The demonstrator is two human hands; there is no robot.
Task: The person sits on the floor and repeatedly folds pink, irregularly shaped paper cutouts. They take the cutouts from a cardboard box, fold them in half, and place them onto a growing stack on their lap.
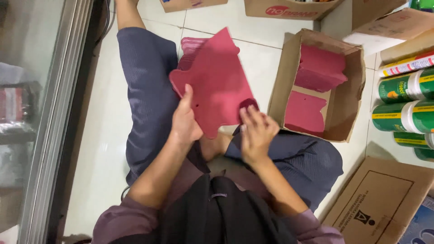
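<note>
Operator seated on white tile floor (113, 113), legs crossed, head cam looking down.

Left hand (184, 121): closed on lower-left edge of dark pink flat sheet (217, 81), thumb on top face, remaining fingers behind sheet & not visible.

Right hand (255, 133): fingers held together, tips pressing lower-right edge of same sheet; thumb hidden, so grip type on that side can't be confirmed.

Sheet position: held above operator's lap, tilted, upper end pointing away from body. Outline is irregular w/ notches & rounded lobes. A stack of similar pink sheets (192, 47) shows just behind its upper-left corner, lying over the left leg.

Open cardboard box (350, 108): on floor, right of sheet, near but not touching. Contains more pink sheets (318, 68), some standing against the back wall, one lower down.

Right edge: green cans w/ white caps (402, 101) lying in a row. Flat cardboard carton (379, 199) below them. More cartons along top edge. Glass door w/ metal frame (49, 122) on left
</note>
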